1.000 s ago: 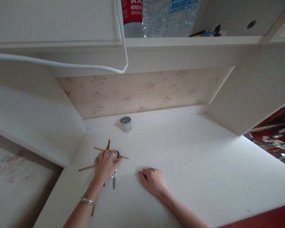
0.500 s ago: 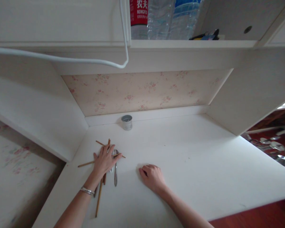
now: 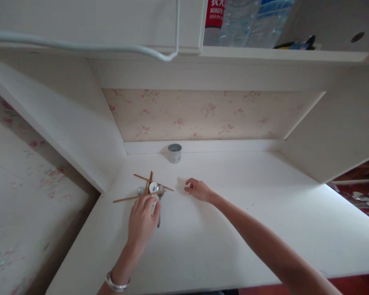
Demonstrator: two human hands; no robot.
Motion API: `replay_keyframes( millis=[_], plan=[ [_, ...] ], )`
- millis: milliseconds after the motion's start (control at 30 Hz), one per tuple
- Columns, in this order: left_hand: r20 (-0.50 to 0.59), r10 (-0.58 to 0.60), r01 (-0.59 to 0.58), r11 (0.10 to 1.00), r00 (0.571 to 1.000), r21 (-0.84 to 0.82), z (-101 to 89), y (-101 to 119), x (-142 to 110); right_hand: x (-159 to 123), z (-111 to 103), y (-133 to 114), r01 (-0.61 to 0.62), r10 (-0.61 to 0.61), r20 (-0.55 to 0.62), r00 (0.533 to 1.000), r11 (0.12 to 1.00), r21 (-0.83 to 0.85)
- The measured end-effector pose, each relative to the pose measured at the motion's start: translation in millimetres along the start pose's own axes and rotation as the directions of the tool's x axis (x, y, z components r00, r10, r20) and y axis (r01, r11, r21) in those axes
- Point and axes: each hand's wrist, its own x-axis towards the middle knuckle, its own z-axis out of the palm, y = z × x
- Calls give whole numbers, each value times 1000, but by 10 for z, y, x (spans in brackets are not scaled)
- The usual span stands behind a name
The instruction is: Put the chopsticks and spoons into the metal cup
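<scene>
Two hands rest on the tabletop (image 3: 233,229): the left hand (image 3: 142,221) lies flat, grip apart, fingertips touching crossed chopsticks (image 3: 141,197) and spoons (image 3: 153,187); the right hand (image 3: 198,189), grip loosely apart and empty, sits just beside them, near a tin (image 3: 174,153).

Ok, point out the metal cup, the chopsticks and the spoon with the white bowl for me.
Metal cup (image 3: 174,153), head view, on its perforated side wall.
Chopsticks (image 3: 124,199), head view, on the stick that sticks out to the left.
Spoon (image 3: 153,187), head view, on its white bowl.
</scene>
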Motion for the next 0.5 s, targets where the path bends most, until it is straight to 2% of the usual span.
replay_keyframes(
  millis=[33,67,133,167,233,367,500],
  plan=[
    [16,-21,22,997,1000,-70,-4,93,-166,138,-61,-32,-2,2,-14,1000,1000,-5],
    [85,-43,55,987,995,-152,8,181,-335,275,-114,-71,-2,2,-30,1000,1000,-12],
    [275,-133,206,945,952,-255,70,318,-648,535,-201,-164,-1,-2,-67,998,999,-37],
    [330,-168,266,923,929,-279,111,358,-777,657,-236,-215,-1,-3,-88,996,999,-52],
    [377,-183,313,894,908,-321,185,381,-955,879,-292,-311,-11,0,-128,992,996,-84],
    [401,-173,343,848,900,-404,225,312,-1022,1195,-351,-433,-43,17,-186,982,989,-139],
    [422,-147,332,851,895,-407,208,284,-968,1302,-333,-454,-69,32,-221,975,984,-162]
  ],
)
